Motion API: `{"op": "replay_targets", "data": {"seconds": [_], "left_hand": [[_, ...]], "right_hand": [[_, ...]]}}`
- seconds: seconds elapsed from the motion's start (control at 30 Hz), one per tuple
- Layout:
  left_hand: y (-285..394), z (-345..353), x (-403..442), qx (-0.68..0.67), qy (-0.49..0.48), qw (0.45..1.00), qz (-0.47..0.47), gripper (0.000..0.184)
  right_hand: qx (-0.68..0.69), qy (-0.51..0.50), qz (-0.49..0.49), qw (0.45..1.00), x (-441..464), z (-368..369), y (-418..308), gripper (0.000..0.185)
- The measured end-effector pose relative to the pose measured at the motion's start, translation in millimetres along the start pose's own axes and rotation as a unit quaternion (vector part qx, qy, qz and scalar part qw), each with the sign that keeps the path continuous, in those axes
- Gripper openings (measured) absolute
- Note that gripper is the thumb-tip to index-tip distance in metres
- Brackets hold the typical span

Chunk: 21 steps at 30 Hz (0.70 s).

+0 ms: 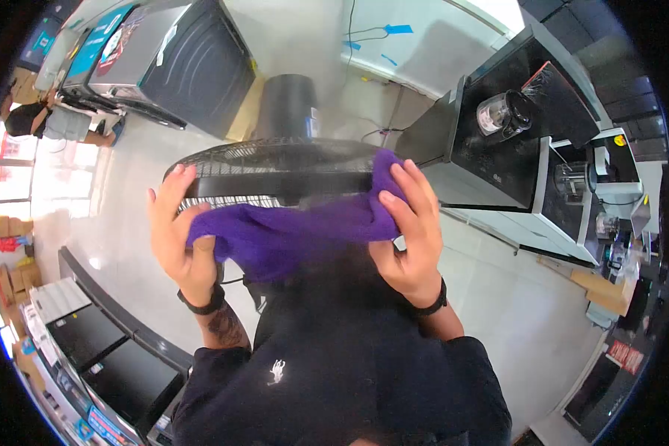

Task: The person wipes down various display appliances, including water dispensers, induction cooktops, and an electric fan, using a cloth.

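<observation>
A black fan head (275,182) with a wire grille is in front of my chest, its rim running crosswise. A purple cloth (275,230) stretches along the near side of the fan and sags in the middle. My left hand (178,238) grips the left end of the cloth near the thumb, with fingertips up at the fan's left rim. My right hand (415,238) pinches the other end, which wraps up over the right rim. The cloth hides part of the grille. Both wrists wear dark bands.
A dark grey cylinder (286,108) stands behind the fan. Grey washing machines (189,67) are at the upper left. A glass jar (502,115) sits on a black appliance at right. Flat black panels (130,372) lie lower left. Another person (59,123) is far left.
</observation>
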<state>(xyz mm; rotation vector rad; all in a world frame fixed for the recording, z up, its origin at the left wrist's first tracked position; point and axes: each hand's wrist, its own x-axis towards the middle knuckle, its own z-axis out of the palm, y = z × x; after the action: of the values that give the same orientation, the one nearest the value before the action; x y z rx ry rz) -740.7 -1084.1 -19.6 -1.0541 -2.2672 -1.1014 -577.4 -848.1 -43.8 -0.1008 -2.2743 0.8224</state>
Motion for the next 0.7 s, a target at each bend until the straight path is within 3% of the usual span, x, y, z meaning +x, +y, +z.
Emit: {"op": "replay_targets", "data": {"seconds": [0.13, 0.27, 0.37, 0.5, 0.6, 0.7], "left_hand": [[-23.1, -10.1, 7.4, -0.071, 0.008, 0.997, 0.025, 0.036], [-48.9, -24.6, 8.5, -0.232, 0.011, 0.972, -0.033, 0.019], [-60.4, -33.4, 12.3, -0.337, -0.029, 0.937, -0.085, 0.017], [-79.5, -39.0, 23.6, -0.412, -0.071, 0.907, -0.059, 0.017], [-96.3, -50.2, 36.8, -0.401, -0.137, 0.905, 0.031, 0.014], [-108.1, -55.1, 33.0, -0.48, -0.104, 0.87, 0.036, 0.016]], "right_hand": [[-0.046, 0.013, 0.046, 0.998, 8.8, 15.2, -29.5, 0.05], [-0.063, 0.062, 0.057, 0.994, 20.2, 43.8, -61.3, 0.048], [-0.103, 0.07, 0.061, 0.99, 31.9, 58.2, -86.0, 0.047], [-0.14, 0.097, 0.047, 0.984, 42.0, 81.3, -109.0, 0.04], [-0.146, 0.177, -0.012, 0.973, 37.8, 95.7, -119.3, 0.027], [-0.141, 0.233, -0.045, 0.961, 28.3, 100.3, -125.7, 0.024]]}}
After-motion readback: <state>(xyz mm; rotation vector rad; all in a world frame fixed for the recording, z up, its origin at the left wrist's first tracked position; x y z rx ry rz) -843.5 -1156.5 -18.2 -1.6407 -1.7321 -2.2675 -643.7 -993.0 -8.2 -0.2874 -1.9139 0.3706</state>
